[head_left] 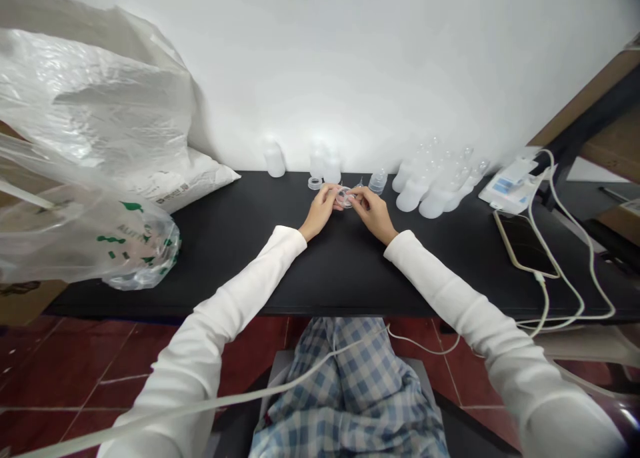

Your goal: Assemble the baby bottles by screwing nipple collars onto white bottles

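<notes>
Over the back of the black table, my left hand (321,211) and my right hand (371,211) meet around a clear plastic ring (345,197). The fingers of both hands are closed on its rim, one hand on each side. Whether a smaller part sits inside the ring is too small to tell. Just behind my left hand lies another ring (315,183), beside white translucent bottles (331,165). A clear ribbed cap (378,181) stands behind my right hand. Farther left, a single white bottle (275,159) stands against the wall.
Several white bottles with clear domed tops (434,191) crowd together on the right. Beyond them are a white power strip (510,181) and a charging phone (526,243) with loose cables. Large plastic bags (125,105) bulge over the table's left side. A white cable crosses my lap.
</notes>
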### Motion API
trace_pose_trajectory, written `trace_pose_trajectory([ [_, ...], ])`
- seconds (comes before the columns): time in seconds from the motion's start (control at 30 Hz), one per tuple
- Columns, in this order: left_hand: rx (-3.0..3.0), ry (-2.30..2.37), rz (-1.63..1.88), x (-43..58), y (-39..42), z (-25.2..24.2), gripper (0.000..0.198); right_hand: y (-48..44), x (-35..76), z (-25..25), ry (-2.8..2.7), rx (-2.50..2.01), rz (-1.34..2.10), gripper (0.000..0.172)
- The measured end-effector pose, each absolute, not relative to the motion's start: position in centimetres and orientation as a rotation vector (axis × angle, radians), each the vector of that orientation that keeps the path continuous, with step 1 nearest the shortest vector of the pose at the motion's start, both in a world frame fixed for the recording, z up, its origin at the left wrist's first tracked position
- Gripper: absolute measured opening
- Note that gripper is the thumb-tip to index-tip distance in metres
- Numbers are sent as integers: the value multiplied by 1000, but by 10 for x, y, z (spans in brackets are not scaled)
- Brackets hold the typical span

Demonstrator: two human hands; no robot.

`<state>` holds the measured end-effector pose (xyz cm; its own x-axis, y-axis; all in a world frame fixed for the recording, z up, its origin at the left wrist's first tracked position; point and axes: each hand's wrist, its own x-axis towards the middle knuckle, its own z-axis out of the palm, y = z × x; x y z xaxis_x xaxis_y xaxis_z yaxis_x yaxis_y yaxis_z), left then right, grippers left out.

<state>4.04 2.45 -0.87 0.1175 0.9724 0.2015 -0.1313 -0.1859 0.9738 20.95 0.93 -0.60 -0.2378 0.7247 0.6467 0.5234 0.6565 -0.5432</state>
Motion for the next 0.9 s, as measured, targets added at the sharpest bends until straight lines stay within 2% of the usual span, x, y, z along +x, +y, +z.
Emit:
trace_pose_trajectory([
  [0.13, 1449, 868, 1237, 42, 19, -8, 28, 15, 214, -11, -1812, -1005, 291, 20],
  [0.3, 1493, 771, 1136, 42, 19, -12, 36, 18, 215, -14, -1700, -1066, 323, 33],
  [0.4, 1513, 734, 1128, 40, 22, -15, 39, 18, 213, -14, -1714, -1073, 385, 34],
  [0.7, 1396, 741, 1248, 42, 26, -23, 37, 12, 210, -8, -1824, -1069, 587, 24],
  [0.9, 1386, 761, 1254, 42, 26, -22, 35, 13, 210, -8, -1790, -1032, 648, 29],
])
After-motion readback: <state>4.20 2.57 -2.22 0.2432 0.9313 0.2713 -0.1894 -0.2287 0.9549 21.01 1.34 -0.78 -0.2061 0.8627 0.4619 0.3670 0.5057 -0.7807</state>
